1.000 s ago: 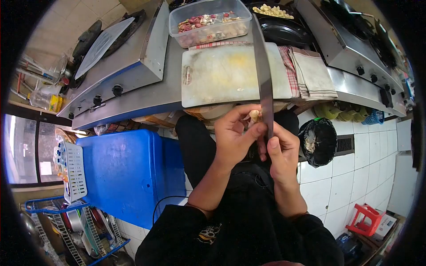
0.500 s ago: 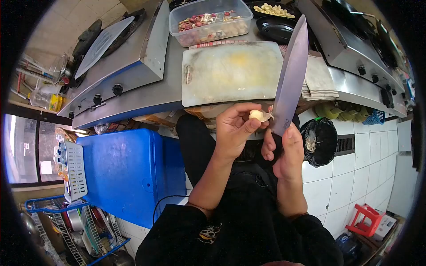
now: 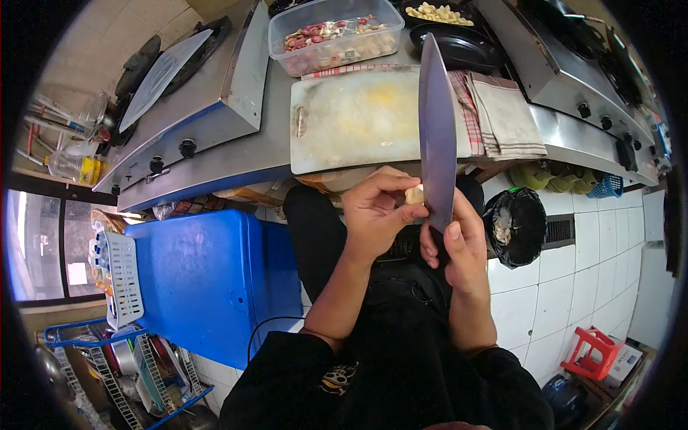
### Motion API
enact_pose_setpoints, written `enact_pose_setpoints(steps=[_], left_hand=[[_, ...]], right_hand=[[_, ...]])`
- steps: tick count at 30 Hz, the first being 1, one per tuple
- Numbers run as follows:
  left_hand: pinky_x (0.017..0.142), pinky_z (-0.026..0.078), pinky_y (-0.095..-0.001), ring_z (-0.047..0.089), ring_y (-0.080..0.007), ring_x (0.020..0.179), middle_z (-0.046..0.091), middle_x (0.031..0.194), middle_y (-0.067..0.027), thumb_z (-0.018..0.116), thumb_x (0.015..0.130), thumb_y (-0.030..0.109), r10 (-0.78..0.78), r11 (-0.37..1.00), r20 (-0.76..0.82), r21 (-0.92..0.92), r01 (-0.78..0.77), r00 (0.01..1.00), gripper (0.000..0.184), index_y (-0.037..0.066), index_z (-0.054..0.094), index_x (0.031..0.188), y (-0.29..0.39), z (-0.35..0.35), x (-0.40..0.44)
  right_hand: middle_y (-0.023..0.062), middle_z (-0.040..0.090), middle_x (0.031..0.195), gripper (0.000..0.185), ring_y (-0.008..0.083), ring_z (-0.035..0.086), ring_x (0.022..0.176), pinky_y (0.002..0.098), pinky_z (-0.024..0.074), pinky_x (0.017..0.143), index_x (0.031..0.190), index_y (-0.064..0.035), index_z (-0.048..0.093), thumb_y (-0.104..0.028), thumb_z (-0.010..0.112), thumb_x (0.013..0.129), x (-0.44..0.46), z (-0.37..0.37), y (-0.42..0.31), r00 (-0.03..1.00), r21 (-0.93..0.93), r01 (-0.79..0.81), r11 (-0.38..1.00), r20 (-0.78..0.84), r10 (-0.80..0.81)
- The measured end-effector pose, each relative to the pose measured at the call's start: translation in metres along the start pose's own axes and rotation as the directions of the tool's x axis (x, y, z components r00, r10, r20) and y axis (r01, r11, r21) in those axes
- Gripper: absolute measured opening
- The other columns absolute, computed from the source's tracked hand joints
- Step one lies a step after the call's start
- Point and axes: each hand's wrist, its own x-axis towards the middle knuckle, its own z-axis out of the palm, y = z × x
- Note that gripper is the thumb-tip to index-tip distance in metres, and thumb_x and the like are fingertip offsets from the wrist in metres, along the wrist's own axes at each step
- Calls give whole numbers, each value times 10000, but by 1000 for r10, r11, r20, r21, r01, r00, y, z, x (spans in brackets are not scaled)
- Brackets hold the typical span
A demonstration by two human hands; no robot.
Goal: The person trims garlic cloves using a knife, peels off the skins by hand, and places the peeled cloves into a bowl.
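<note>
Between its thumb and fingertips, my left hand (image 3: 378, 215) pinches a pale garlic clove (image 3: 413, 194). My right hand (image 3: 462, 247) grips a large knife (image 3: 438, 136), its broad blade upright and close beside the clove; the handle is mostly hidden by the fingers. Both hands are over my lap, just in front of a white cutting board (image 3: 351, 122). Behind the board, a clear plastic container (image 3: 337, 54) holds red and white bulbs and skins. Peeled cloves (image 3: 438, 13) lie in a black dish at the back, near a black plate (image 3: 459, 47).
Folded cloths (image 3: 505, 118) lie right of the board. Steel stoves (image 3: 193, 107) flank the counter. A blue box (image 3: 190, 279) stands at the left, and a black-lined bin (image 3: 514, 228) sits on the floor at the right. Farther right is a red stool (image 3: 593, 353).
The knife swung right and away from the clove, then came back left beside it. Strands of skin seen at the clove half a second ago no longer show.
</note>
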Motion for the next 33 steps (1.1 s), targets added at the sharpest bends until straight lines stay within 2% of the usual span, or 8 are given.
enact_pose_setpoints(steps=[8,13,15,17,22,25,29,33], left_hand=[[717,499,-255,607,-158,836,618,930,-130,751,707,-54,180,953,69,233,-192,981,293,-65,628,972,8,-1,0],[726,504,-256,612,-144,831,623,928,-121,711,802,68,-163,983,-42,-97,158,986,326,-58,596,1080,4,3,-5],[715,497,-272,600,-141,806,610,927,-96,637,881,198,-173,980,-9,-99,171,985,313,-34,570,1081,-3,3,-3],[708,473,-290,575,-150,783,589,904,-72,553,927,311,-346,856,-63,-431,287,936,325,1,550,1025,-4,7,-1],[652,437,-285,529,-151,723,554,809,-54,544,935,268,-429,878,-183,-314,361,884,232,42,534,987,-5,-11,5],[628,433,-263,523,-139,684,554,773,-43,546,934,239,-422,900,-249,-231,370,871,206,39,542,981,3,-26,21],[624,416,-246,506,-113,660,558,753,-32,556,930,235,-315,941,-273,32,336,909,211,30,552,982,12,-24,77],[570,400,-218,507,-79,632,569,727,2,621,891,261,-174,893,-119,400,208,978,251,17,604,948,-3,-1,177]], right_hand=[[12,472,623,535,56,398,488,187,322,439,1193,54,522,-421,453,956,-1,-5,7,996,-37,90,995,-12,-91],[22,452,623,516,65,388,475,190,323,436,1100,48,544,-438,452,951,-1,-4,9,998,132,36,991,-62,-28],[25,444,624,512,70,384,470,193,322,433,1080,44,543,-443,455,948,-1,-6,9,997,233,7,973,-74,10],[30,432,626,505,81,383,464,200,318,423,1061,40,529,-447,464,942,-2,-9,9,986,366,-91,926,-97,135],[8,444,617,549,69,391,459,202,308,407,967,26,547,-516,489,908,-32,-78,19,979,-122,-4,993,-204,-21],[4,446,623,422,75,390,462,210,304,407,907,-33,539,-450,479,933,-78,-154,37,833,-232,11,973,-536,-138],[-8,428,621,373,77,381,470,200,309,409,795,-87,487,-412,430,968,-121,-250,68,358,-130,27,991,-924,-131],[-29,401,576,406,67,357,443,211,293,397,713,-116,440,-436,433,964,-144,-359,115,198,-194,-62,979,-964,-178]])
